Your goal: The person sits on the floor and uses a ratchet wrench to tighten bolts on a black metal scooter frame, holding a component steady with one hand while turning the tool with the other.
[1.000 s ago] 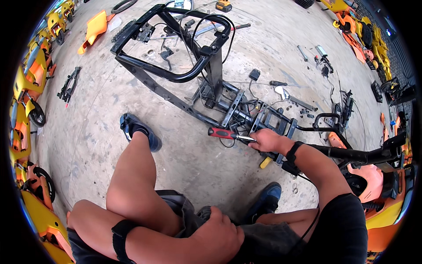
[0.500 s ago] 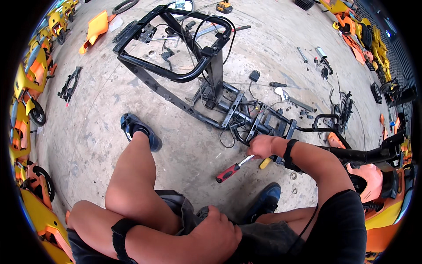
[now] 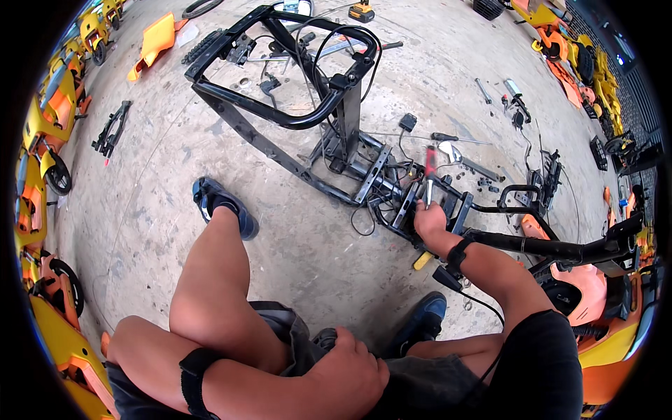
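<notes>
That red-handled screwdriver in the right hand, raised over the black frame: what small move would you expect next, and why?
Probably tipping the red-handled screwdriver over so its working end comes down onto the black frame. The right hand grips it by the shaft with the red handle pointing up, right above the brackets and loose wires. The left hand rests on the lap, so the right does the work alone.

The concrete floor point(image 3: 140, 210) is grey, stained and marked with faint scuffs. A black tubular frame point(image 3: 280, 105) lies on it at centre, joined to a lower bracket assembly point(image 3: 371, 175). An orange body panel point(image 3: 154, 42) lies at upper left, with a black flat part point(image 3: 110, 129) below it. Loose hand tools point(image 3: 504, 91) and small fasteners are scattered at upper right. A yellow power-tool battery point(image 3: 362, 10) sits at the top edge. 2 blue shoes point(image 3: 224, 206) rest on the floor.
</notes>
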The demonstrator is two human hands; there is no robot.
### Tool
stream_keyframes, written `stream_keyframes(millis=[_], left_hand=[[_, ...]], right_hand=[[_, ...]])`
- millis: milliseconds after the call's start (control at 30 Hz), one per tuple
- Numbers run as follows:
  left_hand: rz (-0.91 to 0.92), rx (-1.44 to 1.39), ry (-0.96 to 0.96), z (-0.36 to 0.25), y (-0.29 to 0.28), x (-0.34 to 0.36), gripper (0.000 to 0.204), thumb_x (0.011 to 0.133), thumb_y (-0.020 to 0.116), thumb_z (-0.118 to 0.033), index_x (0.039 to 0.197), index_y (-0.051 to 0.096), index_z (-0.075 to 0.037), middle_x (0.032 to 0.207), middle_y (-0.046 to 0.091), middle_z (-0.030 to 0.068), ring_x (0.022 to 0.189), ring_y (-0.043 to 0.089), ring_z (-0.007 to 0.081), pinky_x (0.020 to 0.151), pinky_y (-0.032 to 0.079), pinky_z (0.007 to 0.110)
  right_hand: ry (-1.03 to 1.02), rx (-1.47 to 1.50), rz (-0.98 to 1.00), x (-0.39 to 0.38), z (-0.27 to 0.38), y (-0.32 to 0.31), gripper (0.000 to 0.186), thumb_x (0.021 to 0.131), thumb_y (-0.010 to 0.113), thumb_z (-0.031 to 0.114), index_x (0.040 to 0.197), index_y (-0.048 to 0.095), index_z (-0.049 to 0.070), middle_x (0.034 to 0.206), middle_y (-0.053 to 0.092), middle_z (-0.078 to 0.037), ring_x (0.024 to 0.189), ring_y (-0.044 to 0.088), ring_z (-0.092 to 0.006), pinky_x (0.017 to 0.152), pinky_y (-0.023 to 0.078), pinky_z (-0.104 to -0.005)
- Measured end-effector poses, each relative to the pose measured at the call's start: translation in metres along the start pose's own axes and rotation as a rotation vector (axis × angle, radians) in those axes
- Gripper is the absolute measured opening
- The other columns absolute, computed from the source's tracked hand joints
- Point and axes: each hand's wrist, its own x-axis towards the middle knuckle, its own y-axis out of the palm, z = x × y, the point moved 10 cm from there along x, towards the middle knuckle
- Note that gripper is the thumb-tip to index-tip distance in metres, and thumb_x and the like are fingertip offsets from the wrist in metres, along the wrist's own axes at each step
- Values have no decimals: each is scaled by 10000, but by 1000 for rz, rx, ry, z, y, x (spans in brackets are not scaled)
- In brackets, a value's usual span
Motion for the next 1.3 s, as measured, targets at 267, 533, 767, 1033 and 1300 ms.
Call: stream_keyframes(millis=[267, 533, 767, 1033, 1300], left_hand=[[71, -19, 9, -1, 10, 4, 253, 893, 498, -192, 1034, 647, -43, 921, 690, 116, 881, 649, 255, 801, 442, 406], [-28, -21, -21, 0, 5, 2, 245, 884, 511, -187, 1035, 643, -47, 915, 686, 103, 879, 643, 247, 794, 436, 393], [-13, -9, -11, 1, 3, -2, 243, 889, 504, -186, 1034, 638, -44, 912, 686, 108, 879, 641, 247, 801, 427, 401], [-32, 48, -35, 3, -1, -1, 286, 898, 489, -185, 1078, 640, -22, 931, 688, 125, 900, 647, 263, 889, 430, 458], [-6, 0, -22, 1, 4, 1, 328, 899, 486, -186, 1128, 629, 1, 962, 688, 128, 927, 643, 273, 943, 417, 481]], right_hand=[[-1469, -590, 725, -110, 70, 49, 247, 866, 616, 332, 859, 638, 86, 731, 631, -165, 741, 629, -382, 668, 507, -483], [-143, 80, 122, 0, 18, -2, 452, 948, 534, 429, 944, 636, -11, 867, 664, -276, 864, 645, -440, 770, 496, -511], [-508, -93, 308, -24, 53, 4, 357, 940, 550, 356, 895, 608, 6, 817, 667, -232, 803, 629, -445, 730, 494, -521], [-1396, -361, 623, -91, 83, 16, 280, 878, 618, 343, 816, 596, 71, 692, 619, -161, 714, 630, -377, 665, 498, -486], [33, -14, 6, 2, -3, 2, 410, 951, 516, 401, 960, 641, 11, 930, 679, -241, 913, 640, -439, 812, 504, -506]])
